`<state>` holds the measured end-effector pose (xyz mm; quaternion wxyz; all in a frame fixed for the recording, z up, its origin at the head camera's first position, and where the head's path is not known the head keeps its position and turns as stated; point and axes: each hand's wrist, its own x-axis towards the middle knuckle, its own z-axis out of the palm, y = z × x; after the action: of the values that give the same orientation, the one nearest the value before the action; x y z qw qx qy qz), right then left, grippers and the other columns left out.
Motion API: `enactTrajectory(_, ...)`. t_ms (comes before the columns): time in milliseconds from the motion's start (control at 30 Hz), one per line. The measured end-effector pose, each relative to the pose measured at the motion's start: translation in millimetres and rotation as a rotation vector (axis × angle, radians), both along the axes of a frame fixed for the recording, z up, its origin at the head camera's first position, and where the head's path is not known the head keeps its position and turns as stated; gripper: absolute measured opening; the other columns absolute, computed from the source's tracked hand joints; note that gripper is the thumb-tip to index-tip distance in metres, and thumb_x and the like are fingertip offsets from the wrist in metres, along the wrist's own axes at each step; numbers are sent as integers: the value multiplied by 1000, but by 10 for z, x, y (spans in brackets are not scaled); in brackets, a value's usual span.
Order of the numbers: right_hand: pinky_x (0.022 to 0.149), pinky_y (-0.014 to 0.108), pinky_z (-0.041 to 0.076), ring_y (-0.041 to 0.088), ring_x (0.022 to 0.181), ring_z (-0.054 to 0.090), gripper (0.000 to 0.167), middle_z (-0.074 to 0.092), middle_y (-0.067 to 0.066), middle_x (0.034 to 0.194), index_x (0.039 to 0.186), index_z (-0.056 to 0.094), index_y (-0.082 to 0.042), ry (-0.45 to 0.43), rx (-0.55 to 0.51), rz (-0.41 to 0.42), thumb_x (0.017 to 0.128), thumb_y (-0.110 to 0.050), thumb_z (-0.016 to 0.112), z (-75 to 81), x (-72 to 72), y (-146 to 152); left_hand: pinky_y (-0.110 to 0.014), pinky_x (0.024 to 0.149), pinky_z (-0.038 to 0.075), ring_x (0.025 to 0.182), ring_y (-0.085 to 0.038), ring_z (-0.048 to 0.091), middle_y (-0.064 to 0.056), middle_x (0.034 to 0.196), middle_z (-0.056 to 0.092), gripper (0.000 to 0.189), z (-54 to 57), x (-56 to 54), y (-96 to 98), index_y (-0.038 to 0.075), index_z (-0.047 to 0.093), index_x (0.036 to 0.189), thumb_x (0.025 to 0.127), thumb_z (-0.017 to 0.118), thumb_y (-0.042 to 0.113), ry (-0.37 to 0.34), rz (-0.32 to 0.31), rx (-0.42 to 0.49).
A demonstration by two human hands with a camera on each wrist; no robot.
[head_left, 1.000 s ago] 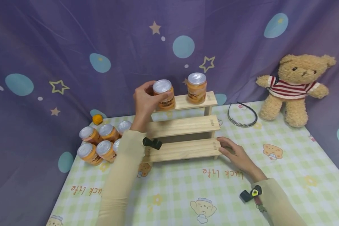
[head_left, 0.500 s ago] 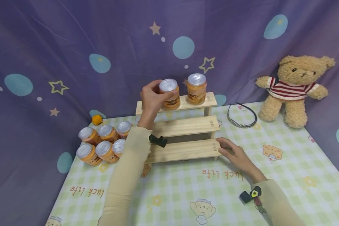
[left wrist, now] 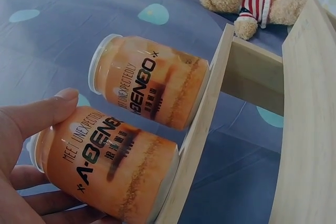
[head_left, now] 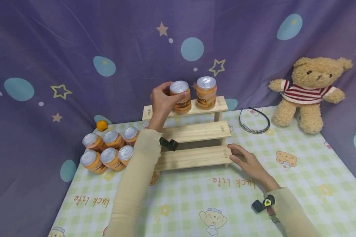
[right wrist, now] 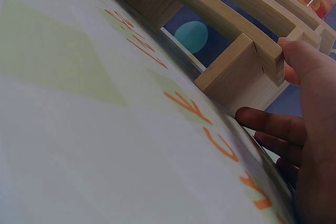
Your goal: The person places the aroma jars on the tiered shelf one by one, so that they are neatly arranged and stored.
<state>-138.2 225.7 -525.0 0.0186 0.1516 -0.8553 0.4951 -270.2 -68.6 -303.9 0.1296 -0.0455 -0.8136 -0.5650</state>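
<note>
My left hand [head_left: 163, 102] grips an orange can [head_left: 182, 104] with a silver lid, thumb on the near side and fingers behind. In the left wrist view, the base of this can [left wrist: 113, 166] meets the top board of a three-step wooden shelf [head_left: 195, 130]. Just right of it, a matching can [head_left: 206, 95] stands upright on that same board; a narrow gap shows between them in the head view. Down at the shelf's right end, my right hand [head_left: 250, 164] touches the end of the lowest board [right wrist: 262, 51] with a fingertip, the other fingers extended and relaxed.
Several more orange cans [head_left: 111, 158] stand in two rows left of the shelf, a small yellow ball-like item [head_left: 102, 125] behind them. Right of the shelf lies a black headband [head_left: 255, 131]. A teddy bear [head_left: 310, 92] sits at the back right, against the purple curtain [head_left: 130, 39].
My left hand has moved right along the top board with the can, bringing it close to the other can. The right hand stays at the shelf's end.
</note>
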Motion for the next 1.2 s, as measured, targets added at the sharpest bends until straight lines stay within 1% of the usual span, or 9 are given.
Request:
enactTrajectory(133,99,18,48,4,115,64,44,68,10,130,147,48,-22,4,3,-3,104,-20,55,-3,-5,0,-32,85,56,99,-20,68,-12,112,72,53,10,-6,2,9,70,119,73,90,27,-10,3,-20)
enactTrajectory(367,99,17,48,2,115,63,44,68,11,130,147,48,-22,2,-1,0,104,-20,55,-10,-8,2,-34,87,57,101,-21,68,-12,114,72,55,1,-9,-1,10,69,121,74,89,29,-1,11,-44)
enactTrajectory(467,98,17,48,2,115,63,44,68,11,131,147,48,-23,1,0,2,104,-20,55,-16,-8,5,-35,89,57,104,-21,68,-11,117,71,56,-6,-9,0,11,67,123,75,88,30,-8,6,-57)
enactTrajectory(667,98,15,48,2,114,63,44,68,12,130,147,48,-24,-1,-5,2,104,-20,55,-25,-12,11,-38,98,54,113,-23,65,-11,127,67,70,-22,1,-29,14,58,135,76,87,36,-26,-17,-121)
enactTrajectory(733,98,15,48,2,114,63,44,68,12,130,147,48,-23,-3,-7,4,104,-20,55,-27,-15,12,-39,100,54,115,-24,65,-11,129,66,75,-25,14,-53,14,55,139,75,87,37,-28,-25,-128)
enactTrajectory(833,98,15,48,2,115,63,44,67,12,130,147,48,-24,-3,-5,2,104,-20,55,-27,-17,14,-39,101,53,116,-25,65,-12,132,65,79,-25,44,-97,14,52,143,76,87,36,-25,-37,-113)
enactTrajectory(1000,98,15,48,4,116,63,45,67,11,131,147,48,-24,0,3,-2,104,-20,55,-34,-18,14,-40,102,53,120,-28,64,-12,133,65,76,-37,127,-177,15,52,143,78,87,32,-8,-39,-92)
enactTrajectory(1200,99,16,47,6,117,64,45,67,12,132,148,47,-23,-4,5,1,104,-20,55,-30,-18,9,-42,103,52,121,-27,63,-11,134,64,75,-62,240,-286,21,55,141,76,88,34,-11,-16,-83)
